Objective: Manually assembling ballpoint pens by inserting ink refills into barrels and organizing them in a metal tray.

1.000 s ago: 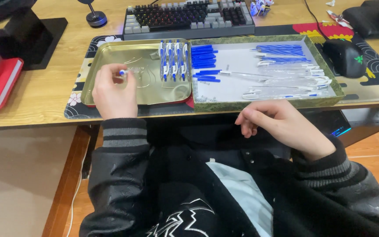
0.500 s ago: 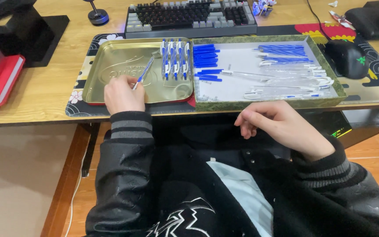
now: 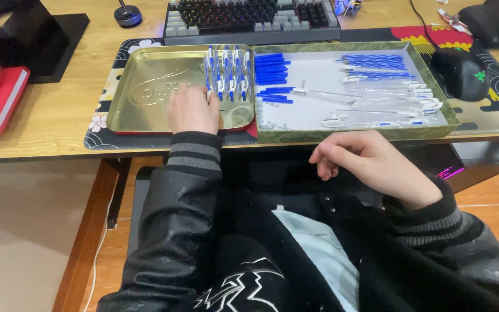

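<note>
- My left hand [image 3: 193, 110] lay in the gold tin tray [image 3: 145, 95], fingers bent down beside the row of finished pens [image 3: 228, 72]; I could not tell if they gripped one.
- My right hand [image 3: 371, 164] hung below the desk edge, fingers loosely curled, empty.
- The green-edged box [image 3: 428, 124] kept blue caps [image 3: 271, 60] and clear barrels [image 3: 388, 98] apart, perhaps for easy picking.

The person wears a black jacket [image 3: 203, 242] of smooth, leather-like material with a faint embossed pattern on the sleeves. Each sleeve ends in a ribbed knit cuff [image 3: 194, 153], black with grey stripes. A jagged white graphic [image 3: 238, 289] marks the chest. The jacket hangs open over a pale light-blue shirt [image 3: 313, 248]. Both hands are bare.
</note>
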